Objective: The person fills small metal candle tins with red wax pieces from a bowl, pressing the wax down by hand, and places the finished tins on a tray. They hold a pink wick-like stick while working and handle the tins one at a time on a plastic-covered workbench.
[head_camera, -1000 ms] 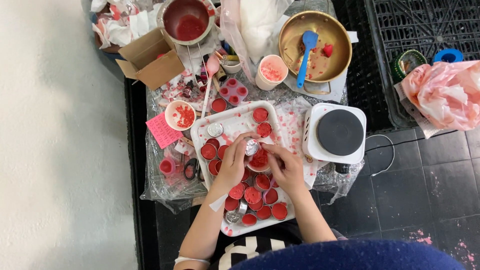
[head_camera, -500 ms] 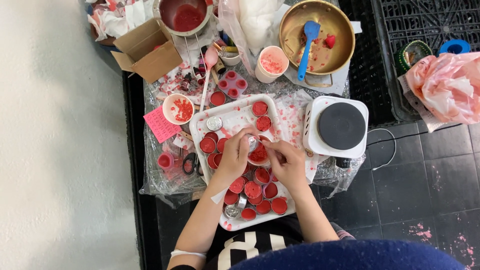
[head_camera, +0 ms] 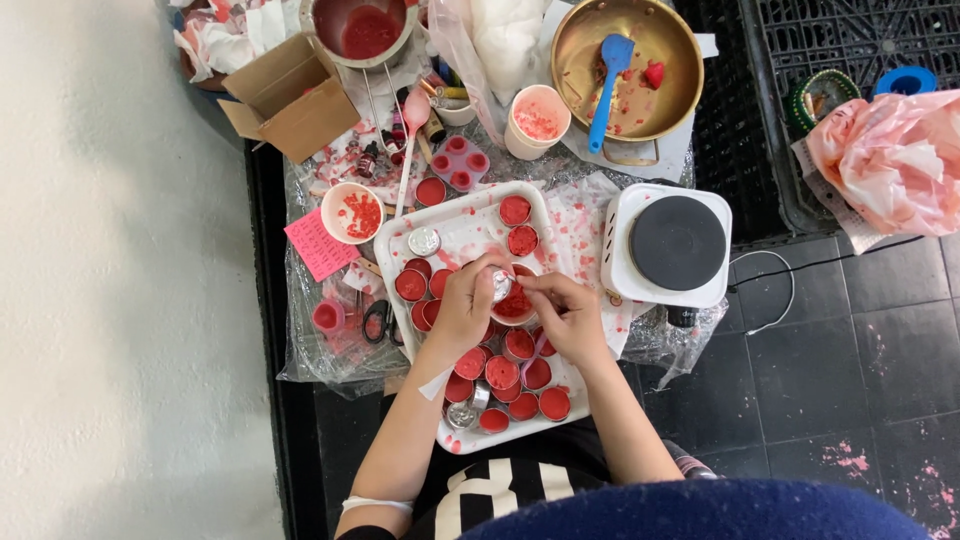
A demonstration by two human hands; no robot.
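Our left hand [head_camera: 465, 310] pinches a small silver cup [head_camera: 501, 285], tipped rightward toward our right hand [head_camera: 567, 315], whose fingertips touch it above the white tray [head_camera: 470, 225] of red-filled cups [head_camera: 500, 372]. Both hands sit much as before.

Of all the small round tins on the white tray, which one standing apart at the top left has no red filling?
The silver tin near the tray's upper-left corner. It shows bare metal, while the tins around it, such as the red-filled tin at the top edge, hold red.
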